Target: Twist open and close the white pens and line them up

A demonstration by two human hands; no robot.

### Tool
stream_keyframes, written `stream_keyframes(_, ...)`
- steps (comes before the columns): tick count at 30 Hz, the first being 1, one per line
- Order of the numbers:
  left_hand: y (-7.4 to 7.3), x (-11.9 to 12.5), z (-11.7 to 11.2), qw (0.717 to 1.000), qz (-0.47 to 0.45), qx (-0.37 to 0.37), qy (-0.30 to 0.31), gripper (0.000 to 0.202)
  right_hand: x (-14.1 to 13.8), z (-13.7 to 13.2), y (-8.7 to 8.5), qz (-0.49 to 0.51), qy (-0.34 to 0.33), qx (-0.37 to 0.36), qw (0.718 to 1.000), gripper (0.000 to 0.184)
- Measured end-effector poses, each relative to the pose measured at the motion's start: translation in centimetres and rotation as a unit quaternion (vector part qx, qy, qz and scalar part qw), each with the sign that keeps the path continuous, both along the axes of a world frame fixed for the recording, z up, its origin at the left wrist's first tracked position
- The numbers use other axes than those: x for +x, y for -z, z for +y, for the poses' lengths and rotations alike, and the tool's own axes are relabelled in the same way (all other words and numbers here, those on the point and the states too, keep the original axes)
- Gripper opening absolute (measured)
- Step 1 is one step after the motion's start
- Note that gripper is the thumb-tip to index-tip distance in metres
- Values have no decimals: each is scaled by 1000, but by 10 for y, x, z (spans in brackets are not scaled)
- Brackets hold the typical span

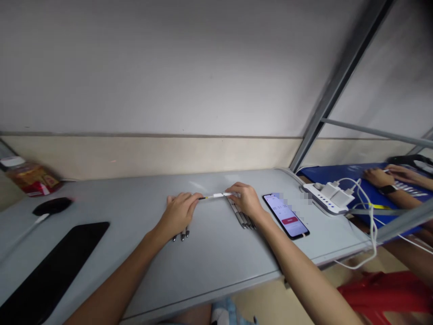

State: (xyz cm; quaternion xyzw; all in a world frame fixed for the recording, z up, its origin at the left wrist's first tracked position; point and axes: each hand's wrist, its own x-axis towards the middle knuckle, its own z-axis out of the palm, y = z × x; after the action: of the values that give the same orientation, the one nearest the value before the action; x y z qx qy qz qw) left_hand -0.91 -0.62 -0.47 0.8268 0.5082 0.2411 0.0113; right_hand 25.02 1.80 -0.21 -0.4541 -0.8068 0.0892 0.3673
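My left hand (179,212) and my right hand (246,199) together hold one thin white pen (216,196) level above the grey table (209,253). The left fingers pinch its dark tip end, and the right fingers pinch its other end. Several pens (181,235) stick out from under my left hand, tips toward me. Another bunch of grey pens (241,217) lies under my right hand.
A phone (286,215) with a lit screen lies right of my right hand. Beyond it sits a white power strip (326,197) with chargers and cables. A black pad (47,271) and black mouse (51,206) lie at left. Another person's hands (380,177) work at a blue table at right.
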Motion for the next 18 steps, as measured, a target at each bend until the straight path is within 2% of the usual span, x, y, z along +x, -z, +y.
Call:
stream_keyframes(4,0,0,1,1000,-1,1,-8,30,3,2,-1,15,4,1,1000,20)
stream_keyframes(11,4,-1,3,1000,-21,-10,-3,28,-1,1,-2,37,-39,2,999,18)
stream_keyframes(18,2,6,-2,999,-21,-22,11,28,-9,-4,-2,50,-69,-5,996,19)
